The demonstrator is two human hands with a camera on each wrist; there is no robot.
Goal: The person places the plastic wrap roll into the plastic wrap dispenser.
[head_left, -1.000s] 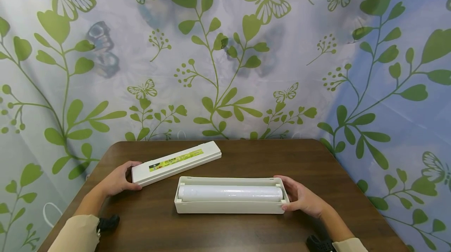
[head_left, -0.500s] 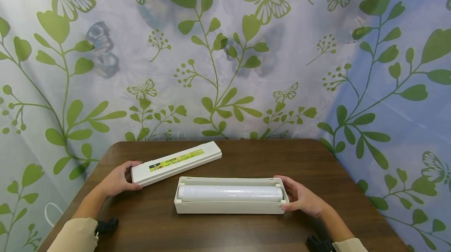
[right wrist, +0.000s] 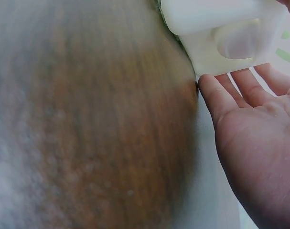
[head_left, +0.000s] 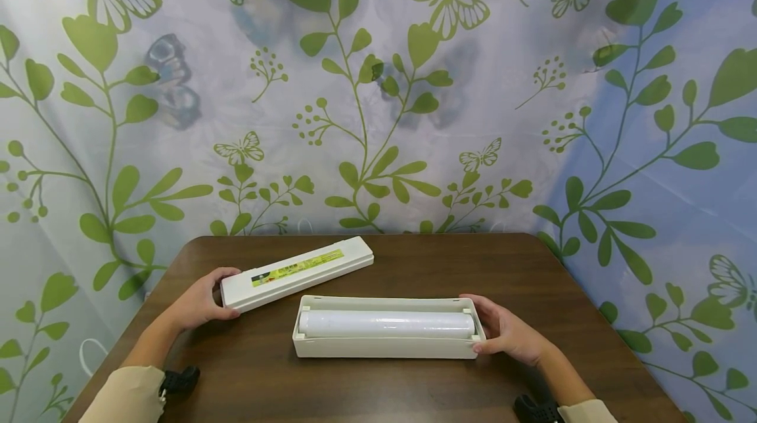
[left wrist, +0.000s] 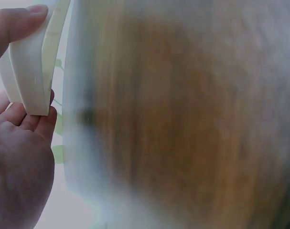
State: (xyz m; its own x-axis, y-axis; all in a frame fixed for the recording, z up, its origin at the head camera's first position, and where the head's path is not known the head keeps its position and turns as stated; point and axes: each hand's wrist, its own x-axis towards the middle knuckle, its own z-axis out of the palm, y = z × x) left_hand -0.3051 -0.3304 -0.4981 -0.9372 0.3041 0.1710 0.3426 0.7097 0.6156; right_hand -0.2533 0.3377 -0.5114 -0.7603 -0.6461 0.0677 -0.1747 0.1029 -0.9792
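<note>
A long white lid [head_left: 298, 272] with a yellow-green label lies slanted on the brown table [head_left: 414, 259], at the left. My left hand [head_left: 204, 298] grips its near end, thumb on top. The left wrist view shows the lid's end [left wrist: 32, 62] between thumb and fingers of that hand [left wrist: 20, 157]. In front lies a cream dispenser box [head_left: 384, 348], open on top, with a roll of clear film [head_left: 384, 323] inside. My right hand [head_left: 508, 334] holds the box's right end, thumb at the front and fingers behind. The right wrist view shows the box's end [right wrist: 216, 28] against the fingers [right wrist: 235, 90].
A curtain [head_left: 378, 81] printed with green leaves and butterflies hangs close behind and around the table. Black wrist mounts [head_left: 180, 377] sit at both sleeves near the front edge. The table's corners are rounded at the back.
</note>
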